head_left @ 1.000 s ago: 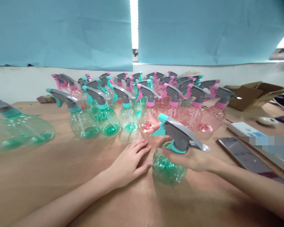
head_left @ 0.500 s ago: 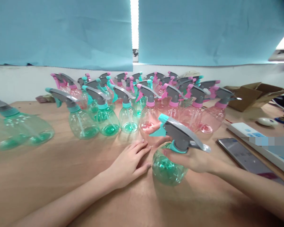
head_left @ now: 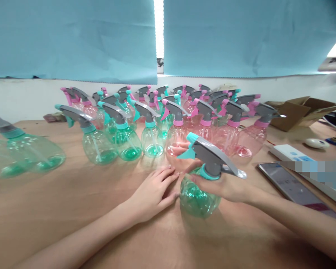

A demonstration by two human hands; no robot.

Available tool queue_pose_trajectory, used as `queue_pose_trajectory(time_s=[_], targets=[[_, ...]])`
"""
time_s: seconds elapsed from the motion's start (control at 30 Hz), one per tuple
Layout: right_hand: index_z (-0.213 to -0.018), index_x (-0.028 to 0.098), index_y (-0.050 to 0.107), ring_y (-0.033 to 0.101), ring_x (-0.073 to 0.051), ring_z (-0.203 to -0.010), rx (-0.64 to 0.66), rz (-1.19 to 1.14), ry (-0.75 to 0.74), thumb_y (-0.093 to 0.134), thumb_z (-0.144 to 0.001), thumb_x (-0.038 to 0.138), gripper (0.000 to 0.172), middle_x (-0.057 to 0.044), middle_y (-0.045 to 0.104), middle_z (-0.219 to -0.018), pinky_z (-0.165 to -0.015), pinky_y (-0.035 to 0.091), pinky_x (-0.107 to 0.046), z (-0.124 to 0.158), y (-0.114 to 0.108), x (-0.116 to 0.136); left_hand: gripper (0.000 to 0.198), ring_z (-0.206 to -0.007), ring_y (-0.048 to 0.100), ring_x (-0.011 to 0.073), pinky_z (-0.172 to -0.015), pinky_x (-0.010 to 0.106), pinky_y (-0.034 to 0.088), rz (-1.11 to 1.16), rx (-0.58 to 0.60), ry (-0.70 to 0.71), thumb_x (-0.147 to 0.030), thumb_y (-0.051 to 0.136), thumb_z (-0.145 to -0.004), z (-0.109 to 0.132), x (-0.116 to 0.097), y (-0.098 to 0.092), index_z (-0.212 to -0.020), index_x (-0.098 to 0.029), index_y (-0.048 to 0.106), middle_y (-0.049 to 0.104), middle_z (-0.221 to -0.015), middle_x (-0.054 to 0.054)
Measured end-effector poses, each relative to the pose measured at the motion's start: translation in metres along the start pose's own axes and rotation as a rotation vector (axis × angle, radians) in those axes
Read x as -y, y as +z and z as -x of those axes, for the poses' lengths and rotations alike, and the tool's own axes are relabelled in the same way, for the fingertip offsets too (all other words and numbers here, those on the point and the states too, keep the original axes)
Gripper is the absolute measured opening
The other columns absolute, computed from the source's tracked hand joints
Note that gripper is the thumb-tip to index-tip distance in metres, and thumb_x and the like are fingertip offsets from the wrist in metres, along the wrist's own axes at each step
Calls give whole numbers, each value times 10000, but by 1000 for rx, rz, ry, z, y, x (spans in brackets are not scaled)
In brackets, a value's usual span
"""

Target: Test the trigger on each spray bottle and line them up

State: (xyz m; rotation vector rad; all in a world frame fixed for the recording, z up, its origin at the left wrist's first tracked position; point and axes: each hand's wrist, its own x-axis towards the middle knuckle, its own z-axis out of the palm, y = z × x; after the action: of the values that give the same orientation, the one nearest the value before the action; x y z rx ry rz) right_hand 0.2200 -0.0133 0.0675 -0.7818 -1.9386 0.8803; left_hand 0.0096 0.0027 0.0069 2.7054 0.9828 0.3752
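Observation:
My right hand [head_left: 226, 188] is wrapped round the neck of a green spray bottle [head_left: 200, 200] with a grey and turquoise trigger head; the bottle leans slightly and its nozzle points to the upper left. Part of my right hand is hidden behind the bottle. My left hand [head_left: 156, 192] lies flat on the table, fingers stretched toward the bottle, with nothing in it. Just beyond my hands stand a clear green spray bottle [head_left: 153, 144] and a pink spray bottle [head_left: 173, 138].
Several more green and pink spray bottles crowd the wooden table [head_left: 106, 201] toward the wall. Two green ones, including a large-looking bottle [head_left: 35, 149], stand far left. At right lie a phone [head_left: 285, 183], a white power strip [head_left: 291, 152], a white mouse [head_left: 316, 144] and an opened cardboard box [head_left: 291, 114].
The held spray bottle has shifted very slightly up and left with my right hand. My left hand stays where it was.

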Motion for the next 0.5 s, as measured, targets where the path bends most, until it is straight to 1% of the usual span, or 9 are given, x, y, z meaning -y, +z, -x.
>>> queue_pose_trajectory(time_s=[0.07,0.13,0.23,0.4,0.5], targets=[[-797,229,627,601,-207,-1143,11,10,-13,606,-817,127,106,-19,634,-1199,-1022,478,-382,0,0,-3,346,-1334,383,311,-1064,509,364,-3,-9,8,-345,490,-947,0,1,1,-1233,-170,574,489,-1403,135],[-807,223,620,575,-214,-1191,11,19,-34,597,-824,127,99,-30,615,-1243,-1016,485,-370,1,-1,-4,349,-1335,381,306,-1068,504,361,-9,-15,16,-343,486,-950,0,2,2,-1240,-168,568,490,-1400,136],[-808,229,606,578,-212,-1191,-1,22,-58,579,-821,115,118,-27,636,-1206,-1015,489,-364,1,-1,-4,359,-1334,383,306,-1072,493,359,-14,-18,18,-342,491,-949,0,2,3,-1249,-159,565,491,-1396,143],[-766,240,584,623,-216,-1122,-32,39,-65,583,-799,104,139,-22,670,-1085,-992,509,-373,1,0,-3,363,-1344,372,299,-1086,484,339,-40,-21,-4,-335,491,-949,1,1,4,-1261,-163,561,482,-1404,141],[-748,232,574,619,-217,-1133,-14,25,-56,572,-811,111,136,-33,661,-1122,-1002,499,-388,0,1,-2,369,-1336,378,307,-1075,491,348,-64,-42,-50,-322,497,-944,2,0,5,-1269,-159,559,467,-1416,150]])
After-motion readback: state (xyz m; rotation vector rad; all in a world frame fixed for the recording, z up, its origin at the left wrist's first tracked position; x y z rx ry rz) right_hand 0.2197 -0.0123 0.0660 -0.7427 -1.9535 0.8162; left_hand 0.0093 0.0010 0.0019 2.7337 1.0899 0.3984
